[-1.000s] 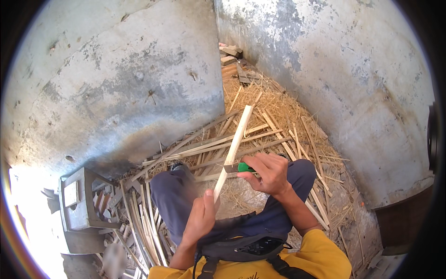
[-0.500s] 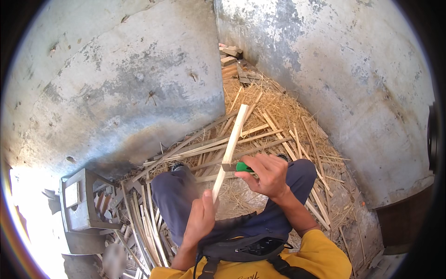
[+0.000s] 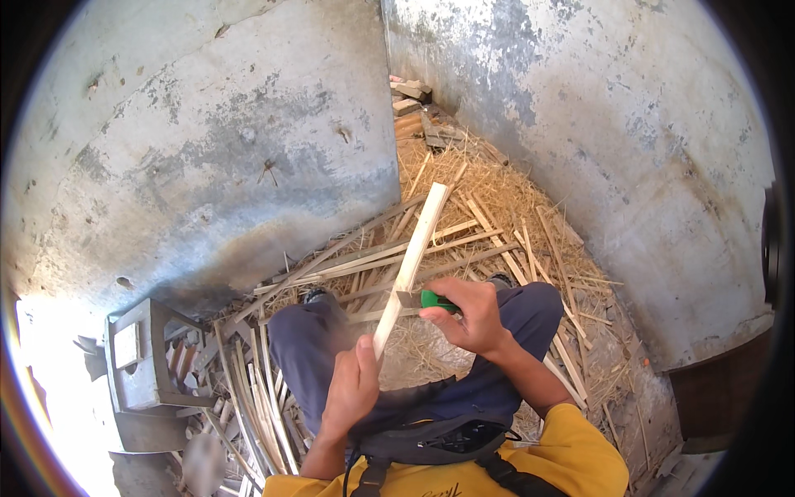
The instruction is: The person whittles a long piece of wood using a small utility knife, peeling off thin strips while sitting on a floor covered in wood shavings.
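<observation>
A pale strip of split wood or bamboo (image 3: pixel 424 224) slants up and away from my lap. My left hand (image 3: pixel 352 385) is closed round its lower end, thumb along the strip. In my right hand (image 3: pixel 476 316) is a knife (image 3: pixel 437 301) with a green handle and a short, flat blade. The blade lies across the strip, touching it a little above my left hand. My fingers wrap the handle, hiding part of it.
Between my bent knees and beyond lie straw-like shavings (image 3: pixel 489 186) and several long strips (image 3: pixel 364 263). More strips (image 3: pixel 261 406) are heaped at left beside a grey wooden stool-like frame (image 3: pixel 137 356). Worn walls (image 3: pixel 273 124) meet at the far corner, near some bricks (image 3: pixel 407 106).
The strip's lower end and my left hand have shifted slightly left and down. The strip has turned a little, showing a broader face. The knife stays in nearly the same place.
</observation>
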### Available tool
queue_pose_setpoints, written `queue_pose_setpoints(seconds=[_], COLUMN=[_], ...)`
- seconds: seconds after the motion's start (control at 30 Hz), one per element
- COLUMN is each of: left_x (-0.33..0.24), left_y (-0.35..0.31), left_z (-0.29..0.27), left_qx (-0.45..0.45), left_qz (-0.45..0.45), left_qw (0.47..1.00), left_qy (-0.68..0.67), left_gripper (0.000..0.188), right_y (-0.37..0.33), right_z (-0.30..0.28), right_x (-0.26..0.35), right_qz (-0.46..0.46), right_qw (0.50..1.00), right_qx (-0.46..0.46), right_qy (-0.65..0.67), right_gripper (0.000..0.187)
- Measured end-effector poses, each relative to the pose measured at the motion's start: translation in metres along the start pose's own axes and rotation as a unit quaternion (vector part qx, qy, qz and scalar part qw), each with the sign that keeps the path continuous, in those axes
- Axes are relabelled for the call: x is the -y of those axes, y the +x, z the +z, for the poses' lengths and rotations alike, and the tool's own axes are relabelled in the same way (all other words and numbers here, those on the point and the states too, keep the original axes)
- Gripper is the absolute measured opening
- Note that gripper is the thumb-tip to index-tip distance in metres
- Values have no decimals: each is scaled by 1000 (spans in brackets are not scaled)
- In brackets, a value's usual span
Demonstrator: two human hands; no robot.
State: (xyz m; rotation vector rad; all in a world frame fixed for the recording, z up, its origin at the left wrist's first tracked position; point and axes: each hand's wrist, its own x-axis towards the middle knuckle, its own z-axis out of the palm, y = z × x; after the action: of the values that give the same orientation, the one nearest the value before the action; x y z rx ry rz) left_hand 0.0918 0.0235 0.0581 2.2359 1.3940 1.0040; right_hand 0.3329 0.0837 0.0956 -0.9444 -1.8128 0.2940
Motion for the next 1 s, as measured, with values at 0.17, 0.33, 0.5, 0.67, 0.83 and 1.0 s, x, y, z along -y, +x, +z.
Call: queue_pose_setpoints(seconds=[0.17,0.33,0.5,0.67,0.83,1.0], left_x=[7,-3,-3,-5,-3,-18], left_y=[-12,-6,-9,-6,-2,24], left_z=[9,3,11,8,3,-14], left_qx=[-2,53,3,24,79,162], left_qz=[-7,-89,-48,-76,-167,-239], left_qw=[1000,992,997,996,962,887], left_qy=[-11,-70,-60,-48,-201,-361], left_gripper=[30,33,38,37,37,59], right_y=[6,12,11,9,7,-3], right_z=[-3,-9,-9,-2,2,21], right_x=[-4,-10,-7,-4,3,8], right_qz=[-93,-137,-136,-119,-104,-21], right_qw=[991,977,970,968,966,990], right_qx=[-8,-19,-35,-56,-77,-104], right_qy=[-95,-164,-200,-214,-222,-88], right_gripper=[34,40,42,43,39,35])
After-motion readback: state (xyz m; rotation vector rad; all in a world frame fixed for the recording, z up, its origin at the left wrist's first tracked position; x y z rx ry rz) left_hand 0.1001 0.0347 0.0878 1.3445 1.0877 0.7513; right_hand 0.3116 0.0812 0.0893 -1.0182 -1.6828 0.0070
